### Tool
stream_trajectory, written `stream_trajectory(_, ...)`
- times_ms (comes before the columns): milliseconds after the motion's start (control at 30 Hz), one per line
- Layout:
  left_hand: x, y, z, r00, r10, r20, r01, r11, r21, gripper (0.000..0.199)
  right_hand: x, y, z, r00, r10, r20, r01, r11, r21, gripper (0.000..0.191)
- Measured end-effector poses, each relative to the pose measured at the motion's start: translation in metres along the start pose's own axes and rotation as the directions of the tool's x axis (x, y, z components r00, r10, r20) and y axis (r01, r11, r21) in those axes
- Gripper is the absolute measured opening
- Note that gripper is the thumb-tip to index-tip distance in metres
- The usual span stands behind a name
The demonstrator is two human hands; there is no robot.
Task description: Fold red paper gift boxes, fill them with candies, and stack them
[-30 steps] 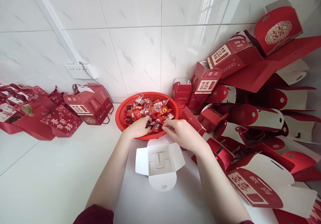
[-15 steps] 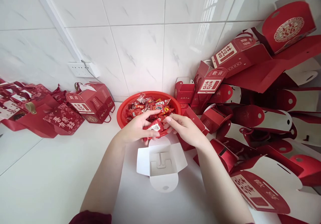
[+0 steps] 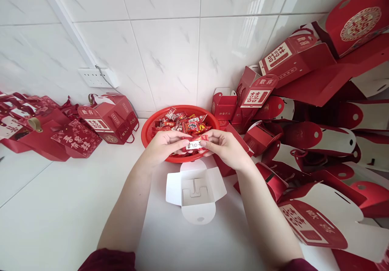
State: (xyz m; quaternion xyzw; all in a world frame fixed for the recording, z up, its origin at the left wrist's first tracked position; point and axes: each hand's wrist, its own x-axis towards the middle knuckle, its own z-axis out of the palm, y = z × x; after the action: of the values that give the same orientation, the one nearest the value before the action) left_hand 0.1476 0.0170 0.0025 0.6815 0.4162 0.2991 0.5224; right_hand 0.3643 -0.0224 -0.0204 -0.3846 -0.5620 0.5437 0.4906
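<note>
The red wrapped packet (image 3: 196,144) is positioned over the near part of the red basket (image 3: 147,133), its white printed label facing the camera. The left hand (image 3: 164,142) grasps the packet's left end, with the thumb against its edge; the right hand (image 3: 224,146) grasps the right end, with the thumb on the front face. The remaining fingers are curled behind and below the packet and are partly hidden; whether they hold further packets cannot be told.

Further wrapped packets (image 3: 190,123) lie piled inside the basket. Immediately in front of the basket stands an open box (image 3: 197,214), white inside, its four flaps spread outward and its interlocking bottom tabs visible.

To the left of the basket stands a red handled box (image 3: 114,119); farther left, a group of red gift bags (image 3: 74,140). To the right of the basket, many red boxes (image 3: 257,94) are stacked and nested, several with raised flaps. Behind the basket is a tiled wall (image 3: 167,60); a socket panel (image 3: 96,77) is mounted to the basket's upper left.
</note>
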Motion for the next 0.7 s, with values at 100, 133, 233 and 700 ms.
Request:
stream_trajectory(100, 0.004, -0.005, 0.000, 0.998, 0.001, -0.060, -0.005, 0.998, -0.067, 0.030, -0.002, -0.001, 0.000, 0.999, 0.013, 0.043, -0.015, 0.999, 0.041, 0.027)
stream_trajectory(133, 0.005, -0.007, 0.001, 0.997, 0.007, -0.074, -0.013, 0.996, -0.087, 0.028, -0.003, 0.000, -0.001, 0.998, 0.010, 0.067, -0.012, 0.999, 0.038, 0.026)
stream_trajectory(233, 0.010, -0.010, 0.000, 0.996, 0.029, -0.086, -0.038, 0.994, -0.104, 0.027, -0.003, 0.004, -0.002, 0.995, -0.016, 0.101, 0.016, 1.000, -0.004, 0.026)
stream_trajectory(700, -0.011, 0.005, 0.002, 0.995, 0.098, 0.032, -0.102, 0.975, 0.199, 0.021, -0.011, -0.002, 0.012, 0.934, -0.324, -0.152, 0.283, 0.929, -0.238, 0.023)
